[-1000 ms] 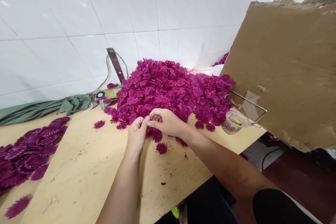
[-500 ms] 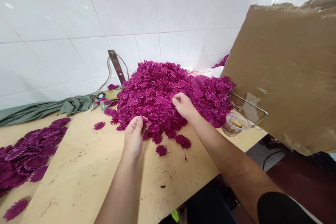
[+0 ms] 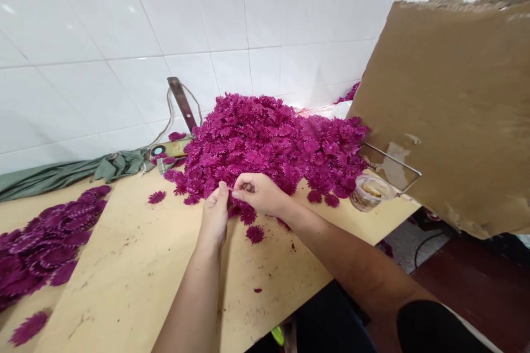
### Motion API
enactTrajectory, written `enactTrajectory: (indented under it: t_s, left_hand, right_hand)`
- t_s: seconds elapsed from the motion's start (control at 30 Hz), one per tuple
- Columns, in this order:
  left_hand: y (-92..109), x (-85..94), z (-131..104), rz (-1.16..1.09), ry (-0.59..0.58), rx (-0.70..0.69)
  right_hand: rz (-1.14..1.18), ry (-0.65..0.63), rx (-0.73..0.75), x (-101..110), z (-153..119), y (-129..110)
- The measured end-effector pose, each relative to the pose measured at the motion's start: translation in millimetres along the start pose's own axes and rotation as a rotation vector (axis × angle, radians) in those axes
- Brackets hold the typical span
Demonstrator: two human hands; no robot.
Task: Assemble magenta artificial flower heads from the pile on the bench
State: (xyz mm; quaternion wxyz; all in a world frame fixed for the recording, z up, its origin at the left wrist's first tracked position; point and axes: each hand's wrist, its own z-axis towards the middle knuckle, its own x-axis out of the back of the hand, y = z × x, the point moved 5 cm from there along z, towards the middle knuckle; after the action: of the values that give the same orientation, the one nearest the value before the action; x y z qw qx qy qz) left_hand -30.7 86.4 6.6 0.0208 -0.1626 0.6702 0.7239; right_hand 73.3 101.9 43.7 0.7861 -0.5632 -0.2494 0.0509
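In front of a large heap of magenta fabric-like flower pieces (image 3: 248,138), both hands meet low over the board. My left hand (image 3: 214,212) is closed, its thumb on top, pinching a small pinkish flower piece mostly hidden by the fingers. Touching or nearly touching it, my right hand (image 3: 260,194) is pinched at the fingertips from the right side. What the right fingertips hold is too small to make out. A loose flower piece (image 3: 254,234) lies on the board just below the hands, and another flower piece (image 3: 157,197) lies to the left.
Dark magenta stacked flower pieces (image 3: 49,242) lie at the left. A clear plastic cup (image 3: 372,193) stands at the right by a wire frame (image 3: 397,162) and a large cardboard sheet (image 3: 451,110). Green cloth (image 3: 74,171) and an upright metal bar (image 3: 182,105) are near the tiled wall.
My right hand has come from the heap down and left to meet my left hand. The left hand has barely moved. A few flower pieces now lie apart at the heap's right front.
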Motion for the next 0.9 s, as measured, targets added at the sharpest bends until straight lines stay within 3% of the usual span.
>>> enactTrajectory:
  t_s: [0.17, 0.23, 0.27, 0.3, 0.33, 0.43, 0.5, 0.57, 0.67, 0.8, 0.9]
  left_hand:
    - [8.1, -4.1, -2.7, 0.033, -0.018, -0.111]
    - [13.5, -2.1, -3.7, 0.011, 0.003, -0.167]
    - [15.4, -0.1, -3.7, -0.005, 0.016, -0.19]
    - [16.4, 2.4, -3.1, -0.017, 0.034, -0.206]
    - [16.1, 5.2, -2.1, -0.018, 0.056, -0.214]
    - [9.0, 12.3, 3.1, 0.085, 0.159, -0.219]
    - [5.7, 13.2, 5.2, 0.241, 0.226, -0.294]
    - [6.1, 11.5, 5.4, 0.392, 0.248, -0.427]
    - [8.8, 18.2, 5.6, 0.484, 0.231, -0.545]
    - [6.5, 57.3, 10.9, 0.448, 0.261, -0.389]
    - [2.4, 88.3, 14.9, 0.389, 0.285, -0.298]
  right_hand:
    - [-0.093, 0.21, 0.006, 12.9, 14.6, 0.1]
    - [-0.199, 0.365, -0.014, 33.9, 18.5, 1.3]
    - [-0.281, 0.508, -0.048, 50.7, 18.5, 3.5]
    - [-0.353, 0.637, -0.12, 68.5, 18.0, 8.1]
    - [-0.423, 0.688, -0.174, 83.2, 19.6, 12.8]
    - [-0.653, 0.65, -0.139, 108.6, 31.6, 16.9]
    - [-0.779, 0.607, 0.021, 104.0, 38.0, 5.3]
    - [-0.854, 0.487, 0.163, 78.3, 44.1, -12.7]
    - [-0.806, 0.162, 0.247, 10.7, 59.2, -37.2]
    - [-0.737, -0.282, 0.327, -99.2, 88.0, -52.4]
    - [-0.688, -0.473, 0.294, -168.6, 114.3, -50.1]
